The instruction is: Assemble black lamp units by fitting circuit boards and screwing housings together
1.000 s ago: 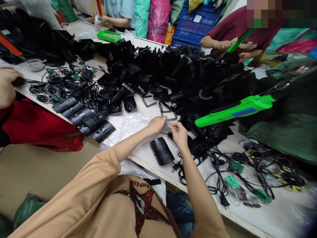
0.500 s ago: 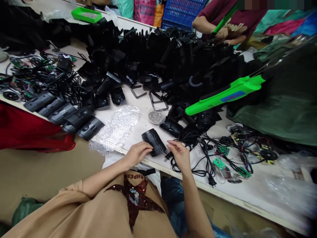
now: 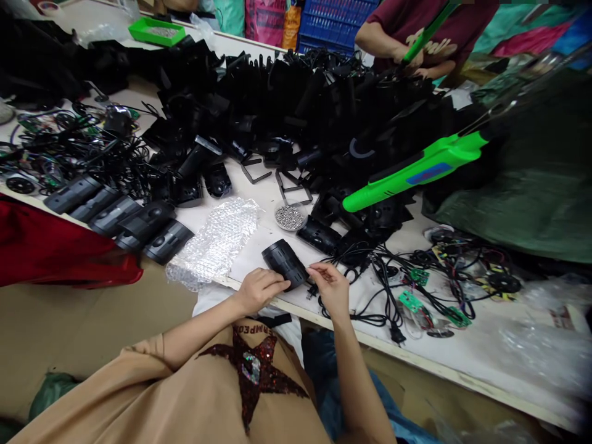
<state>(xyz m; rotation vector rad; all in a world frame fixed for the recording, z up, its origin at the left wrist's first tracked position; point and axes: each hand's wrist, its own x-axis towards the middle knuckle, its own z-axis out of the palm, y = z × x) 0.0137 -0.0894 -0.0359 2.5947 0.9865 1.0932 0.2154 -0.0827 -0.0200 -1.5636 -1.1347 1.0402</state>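
Both hands have closed in on the black plastic housing [image 3: 284,263]: half a second ago the right hand [image 3: 329,290] stood slightly off it, and now its fingers [image 3: 319,270] reach its near end. The housing lies tilted on the table's front edge, directly between the hands, so it is now the piece being handled.

The left hand [image 3: 261,291] is loosely curled, its fingers against the housing's lower side, though whether they grip it or only touch it I cannot tell. The right hand is half closed in a light pinch; anything held there is too small to make out (a small black plug [image 3: 313,290] sits just below those fingertips). Beyond the hands lies a shallow dish of steel balls [image 3: 290,217]. Bubble wrap [image 3: 213,242] lies left of the left hand, and a tangle of black cables [image 3: 370,314] spreads right of the right hand.
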